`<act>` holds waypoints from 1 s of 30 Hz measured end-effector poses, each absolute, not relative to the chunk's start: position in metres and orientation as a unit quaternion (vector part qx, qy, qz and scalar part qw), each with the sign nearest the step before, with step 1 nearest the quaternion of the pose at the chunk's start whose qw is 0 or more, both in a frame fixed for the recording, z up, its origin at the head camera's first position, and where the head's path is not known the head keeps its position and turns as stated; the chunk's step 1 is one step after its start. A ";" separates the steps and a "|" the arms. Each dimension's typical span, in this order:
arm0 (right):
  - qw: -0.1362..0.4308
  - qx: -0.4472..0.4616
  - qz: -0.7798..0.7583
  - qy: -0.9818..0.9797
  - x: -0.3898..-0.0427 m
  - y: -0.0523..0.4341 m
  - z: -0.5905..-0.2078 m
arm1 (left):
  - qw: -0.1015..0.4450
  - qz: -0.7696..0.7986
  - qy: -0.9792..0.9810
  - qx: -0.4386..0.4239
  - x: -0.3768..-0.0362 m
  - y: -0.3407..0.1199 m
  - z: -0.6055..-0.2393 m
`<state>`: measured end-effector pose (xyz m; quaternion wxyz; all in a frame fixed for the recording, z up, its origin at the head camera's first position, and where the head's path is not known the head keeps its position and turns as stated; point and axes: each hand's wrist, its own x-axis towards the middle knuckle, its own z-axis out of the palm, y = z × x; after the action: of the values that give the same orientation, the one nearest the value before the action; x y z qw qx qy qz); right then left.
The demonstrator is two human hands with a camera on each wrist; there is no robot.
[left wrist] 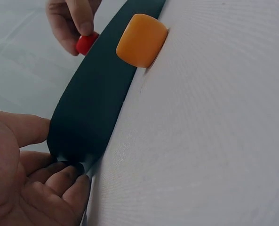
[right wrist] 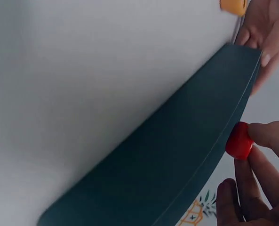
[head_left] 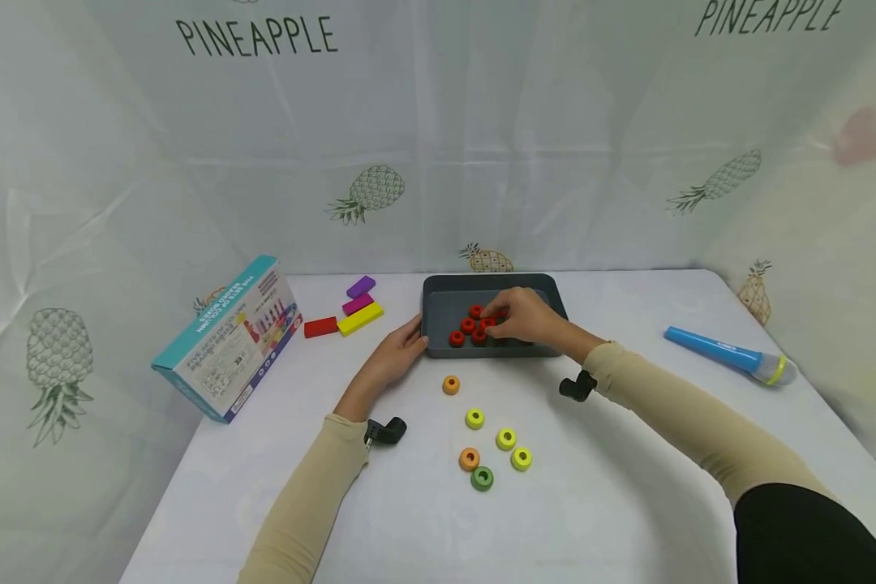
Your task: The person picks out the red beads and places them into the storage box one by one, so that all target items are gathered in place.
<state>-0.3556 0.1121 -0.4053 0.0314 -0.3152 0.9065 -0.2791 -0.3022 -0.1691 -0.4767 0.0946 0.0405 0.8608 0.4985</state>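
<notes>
A dark grey tray (head_left: 441,294) lies at the back of the table with several red beads (head_left: 457,338) in its left and middle part. My left hand (head_left: 396,355) grips the tray's near left corner, thumb on the rim and fingers curled at the lower edge in the left wrist view. Over the tray, my right hand (head_left: 527,316) pinches a red bead (right wrist: 240,141) between thumb and fingertips, near the rim in the right wrist view. Some beads are hidden behind that hand. An orange bead (head_left: 450,384) stands on the table just in front of the tray.
Nearer the front lie several yellow-green beads (head_left: 506,439), another orange bead (head_left: 470,459) and a green bead (head_left: 483,478). Left of the tray are a yellow block (head_left: 361,319), a red block (head_left: 320,327), two purplish blocks and a toy box (head_left: 237,341). A blue microphone (head_left: 723,351) lies right.
</notes>
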 end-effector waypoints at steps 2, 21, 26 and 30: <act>0.034 -0.303 -0.278 0.911 -0.360 0.112 -0.405 | 0.094 0.499 0.861 0.042 -0.303 -0.169 -0.477; 0.062 -0.236 -0.267 0.932 -0.398 0.111 -0.401 | 0.094 0.509 0.854 0.047 -0.303 -0.170 -0.477; 0.063 -0.221 -0.266 0.936 -0.408 0.110 -0.401 | 0.093 0.514 0.852 0.046 -0.302 -0.170 -0.476; 0.062 -0.218 -0.262 0.938 -0.415 0.109 -0.403 | 0.092 0.520 0.848 0.050 -0.303 -0.170 -0.478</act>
<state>-0.4147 0.1093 -0.4032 0.0623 -0.2184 0.9380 -0.2620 -0.3031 -0.1697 -0.4775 0.0919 0.0501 0.8476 0.5203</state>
